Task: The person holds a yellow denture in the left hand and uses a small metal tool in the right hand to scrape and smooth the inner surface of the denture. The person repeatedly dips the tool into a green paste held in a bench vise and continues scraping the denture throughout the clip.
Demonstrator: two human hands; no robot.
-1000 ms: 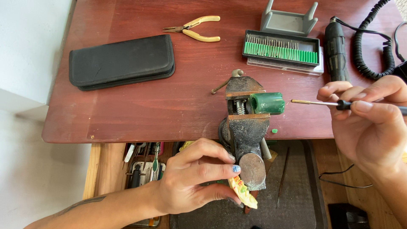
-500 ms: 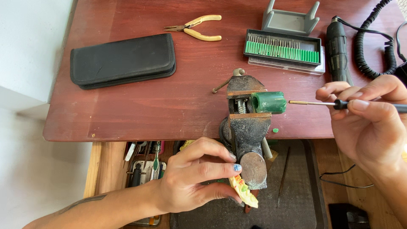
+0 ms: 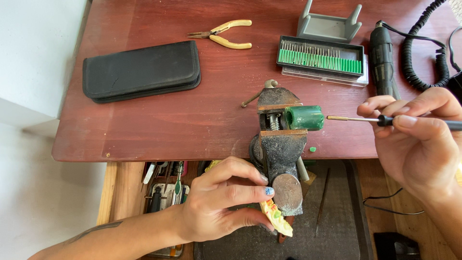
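A small dark metal vise [image 3: 280,139] is clamped on the front edge of a red-brown wooden table [image 3: 192,120]. A green cylinder [image 3: 304,118] is held sideways in its jaws. My left hand [image 3: 226,200] is below the table edge, its fingers around the vise's screw handle, which has a yellow patterned grip [image 3: 276,219]. My right hand [image 3: 416,139] grips a thin pointed hand tool [image 3: 358,118] with a black collar. The tool's tip points left and stops just short of the cylinder's end.
A black zip case [image 3: 142,71] and yellow-handled pliers [image 3: 222,34] lie at the back left. A tray of green-shanked burrs [image 3: 320,58], a grey stand [image 3: 328,25] and a black rotary handpiece [image 3: 381,58] with coiled cord sit at the back right. A drawer of tools [image 3: 166,188] is open below.
My right hand has shifted the tool slightly left, toward the green cylinder. My left hand stays on the vise handle.
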